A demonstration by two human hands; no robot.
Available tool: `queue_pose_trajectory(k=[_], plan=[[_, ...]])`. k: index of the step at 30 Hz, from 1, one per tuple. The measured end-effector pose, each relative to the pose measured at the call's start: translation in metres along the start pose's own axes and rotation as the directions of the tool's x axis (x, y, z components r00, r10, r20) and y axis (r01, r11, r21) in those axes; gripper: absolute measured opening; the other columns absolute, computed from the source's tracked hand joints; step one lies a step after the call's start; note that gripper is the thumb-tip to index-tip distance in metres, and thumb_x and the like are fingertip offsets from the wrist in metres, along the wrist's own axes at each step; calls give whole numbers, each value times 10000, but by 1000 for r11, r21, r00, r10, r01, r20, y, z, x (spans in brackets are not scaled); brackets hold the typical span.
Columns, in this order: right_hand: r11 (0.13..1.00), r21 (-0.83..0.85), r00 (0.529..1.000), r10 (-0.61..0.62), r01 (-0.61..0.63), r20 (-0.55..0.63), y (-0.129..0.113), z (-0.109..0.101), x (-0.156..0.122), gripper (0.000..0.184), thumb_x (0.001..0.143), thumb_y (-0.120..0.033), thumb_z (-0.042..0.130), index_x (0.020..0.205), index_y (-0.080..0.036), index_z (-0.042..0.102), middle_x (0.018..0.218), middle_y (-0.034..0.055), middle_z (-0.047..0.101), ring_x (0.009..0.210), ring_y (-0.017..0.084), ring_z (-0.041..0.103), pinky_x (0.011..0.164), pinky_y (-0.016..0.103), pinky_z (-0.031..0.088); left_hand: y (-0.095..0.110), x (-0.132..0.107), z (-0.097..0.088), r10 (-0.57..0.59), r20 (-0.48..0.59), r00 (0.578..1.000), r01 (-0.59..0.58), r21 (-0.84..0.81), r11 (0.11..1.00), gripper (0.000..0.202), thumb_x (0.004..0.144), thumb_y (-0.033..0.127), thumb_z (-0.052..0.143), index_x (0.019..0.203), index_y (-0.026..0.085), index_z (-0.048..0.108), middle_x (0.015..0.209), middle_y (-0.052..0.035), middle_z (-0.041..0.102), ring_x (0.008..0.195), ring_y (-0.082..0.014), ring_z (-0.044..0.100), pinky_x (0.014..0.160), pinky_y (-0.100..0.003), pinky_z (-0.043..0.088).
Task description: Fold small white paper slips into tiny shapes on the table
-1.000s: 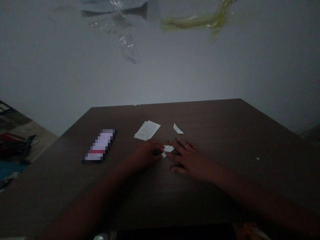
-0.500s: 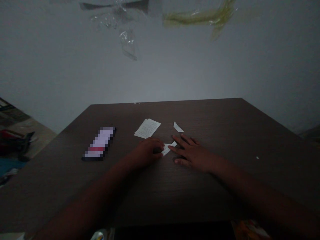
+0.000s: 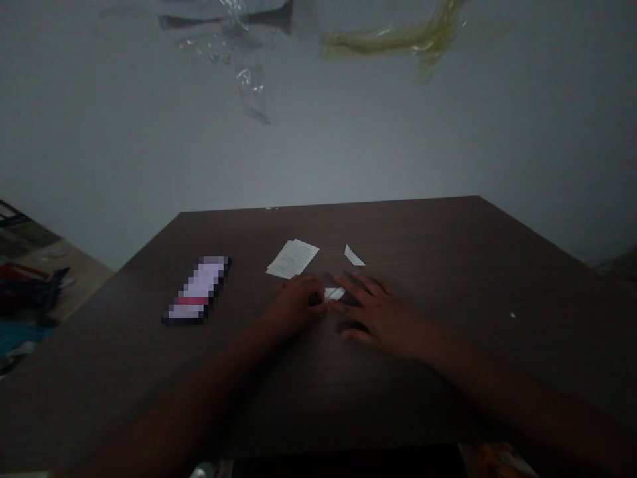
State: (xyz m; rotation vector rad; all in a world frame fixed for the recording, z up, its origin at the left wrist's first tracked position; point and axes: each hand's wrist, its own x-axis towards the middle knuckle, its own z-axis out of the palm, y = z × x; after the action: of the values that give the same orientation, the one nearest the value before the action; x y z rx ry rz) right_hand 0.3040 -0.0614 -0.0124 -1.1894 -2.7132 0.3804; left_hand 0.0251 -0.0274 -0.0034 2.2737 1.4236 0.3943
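Note:
A small folded piece of white paper (image 3: 334,293) lies on the dark table between my two hands, partly hidden by the fingers. My left hand (image 3: 300,303) is closed at the paper's left end, its fingers curled and the thumb near the fingertips. My right hand (image 3: 377,311) lies spread over the paper's right side, with fingertips touching or very near it. A stack of printed paper sheets (image 3: 292,258) lies just beyond my left hand. Past my right fingers rests a narrow folded strip of paper (image 3: 354,255).
A phone (image 3: 198,290) with a blurred-out screen lies on the table (image 3: 428,239) to the left. A tiny white scrap (image 3: 512,315) is at the right. Behind the table rises a pale wall (image 3: 318,146) with tape on it.
My right hand has slid slightly toward me and left, over the folded paper. The paper shows less between the hands. My left hand has barely moved.

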Motion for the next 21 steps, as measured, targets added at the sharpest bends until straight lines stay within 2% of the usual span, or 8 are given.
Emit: queue_pose_trajectory(k=[4, 7, 10, 13, 17, 21], plan=[[996, -81, 997, 53, -48, 57, -9, -5, -3, 646, 1254, -600, 745, 1860, -390, 669, 2093, 129, 320, 1897, 601, 332, 1421, 920, 440, -2, 0, 0, -1, -5, 1000, 1, 6, 1000, 90, 1041, 324, 912, 1046, 258, 851, 1334, -92, 895, 1359, -396, 786, 1238, -607, 610], [991, -111, 994, 83, -75, 74, -5, -6, -2, 636, 1255, -593, 743, 1865, -436, 657, 2102, 101, 308, 1898, 587, 339, 1432, 894, 442, -1, 0, 0, -6, 3, 1000, 6, 11, 1000, 82, 1028, 304, 919, 1036, 262, 850, 1322, -84, 893, 1353, -382, 797, 1253, -590, 617], [989, -107, 991, 111, -102, 80, 3, -8, -1, 659, 1250, -636, 731, 1881, -477, 626, 2112, 80, 279, 1910, 596, 301, 1430, 912, 424, 2, -1, -1, -3, 4, 1000, 3, 12, 1000, 64, 1035, 295, 907, 1047, 258, 855, 1343, -81, 894, 1374, -376, 789, 1259, -567, 618], [980, -95, 977, 184, -174, 104, 9, -11, 2, 717, 1254, -698, 688, 1919, -460, 570, 2114, 108, 254, 1915, 609, 268, 1425, 930, 408, 4, -2, -3, -14, 8, 1000, 14, 11, 1000, 57, 1031, 274, 908, 1052, 256, 857, 1381, -82, 890, 1406, -391, 777, 1259, -581, 609], [967, -75, 963, 250, -244, 101, 12, -14, 6, 749, 1234, -745, 697, 1922, -483, 558, 2113, 94, 262, 1919, 607, 256, 1449, 911, 385, -1, 0, -4, -7, 28, 1000, 7, 7, 1000, 72, 1030, 275, 917, 1070, 276, 857, 1370, -75, 894, 1376, -385, 782, 1247, -580, 602], [962, -72, 959, 269, -264, 86, 14, -10, 7, 783, 1223, -788, 679, 1932, -488, 541, 2112, 86, 272, 1920, 607, 252, 1451, 905, 390, -7, 2, -2, 16, 22, 1000, -16, 6, 1000, 70, 1038, 287, 908, 1096, 274, 872, 1369, -94, 895, 1362, -391, 780, 1251, -603, 592]])
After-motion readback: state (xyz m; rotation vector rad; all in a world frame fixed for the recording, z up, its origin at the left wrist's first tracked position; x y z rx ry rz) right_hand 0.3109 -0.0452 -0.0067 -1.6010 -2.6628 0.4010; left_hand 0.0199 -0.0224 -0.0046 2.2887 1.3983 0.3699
